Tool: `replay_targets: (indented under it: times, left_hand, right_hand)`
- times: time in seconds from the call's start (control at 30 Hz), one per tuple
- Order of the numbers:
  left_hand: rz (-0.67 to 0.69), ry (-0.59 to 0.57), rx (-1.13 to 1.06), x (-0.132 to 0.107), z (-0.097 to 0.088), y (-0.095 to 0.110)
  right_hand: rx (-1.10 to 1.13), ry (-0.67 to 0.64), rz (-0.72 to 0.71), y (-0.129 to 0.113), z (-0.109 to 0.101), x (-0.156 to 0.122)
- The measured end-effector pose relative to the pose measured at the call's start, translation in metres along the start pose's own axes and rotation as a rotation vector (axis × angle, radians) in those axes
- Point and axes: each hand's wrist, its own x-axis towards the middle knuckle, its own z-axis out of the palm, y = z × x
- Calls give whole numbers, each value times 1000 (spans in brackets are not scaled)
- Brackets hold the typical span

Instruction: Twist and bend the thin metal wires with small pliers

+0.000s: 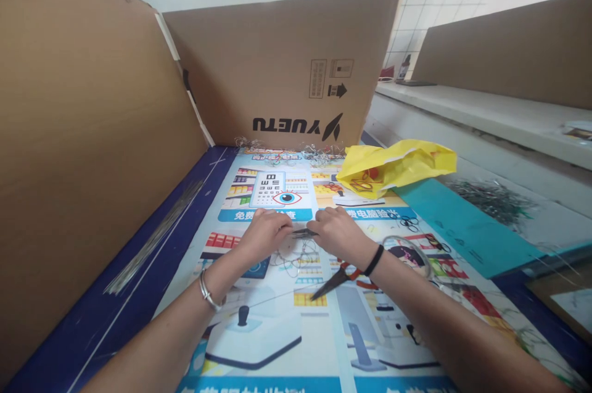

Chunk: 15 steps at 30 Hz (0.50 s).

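My left hand [267, 234], with a silver bangle at its wrist, is closed in a pinch on thin wire [296, 263] that hangs in loose loops below. Facing it, my right hand [341, 235] has its fingers wrapped round a small dark pointed tool [303, 233], whose tips reach toward the left fingertips. The tool's grip is hidden in the palm, so its exact kind does not show. Scissors [333, 282] with orange-red handles lie under my right wrist, blades pointing left and toward me.
A bundle of straight wires [155, 239] lies on the left. Tangled wire scraps [319, 155] sit by the upright cardboard [222, 72]. On the right are a yellow bag [407, 161], black rings [407, 222], a teal sheet [462, 226] and a heap of wire [493, 202].
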Motion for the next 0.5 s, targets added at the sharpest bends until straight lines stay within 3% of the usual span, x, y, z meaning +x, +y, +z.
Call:
replay_targets:
  times: [0.5]
  left_hand:
    - [-61,-108,56,2,-3,4]
  right_hand:
    - [-44,29,-123,-2,2,4]
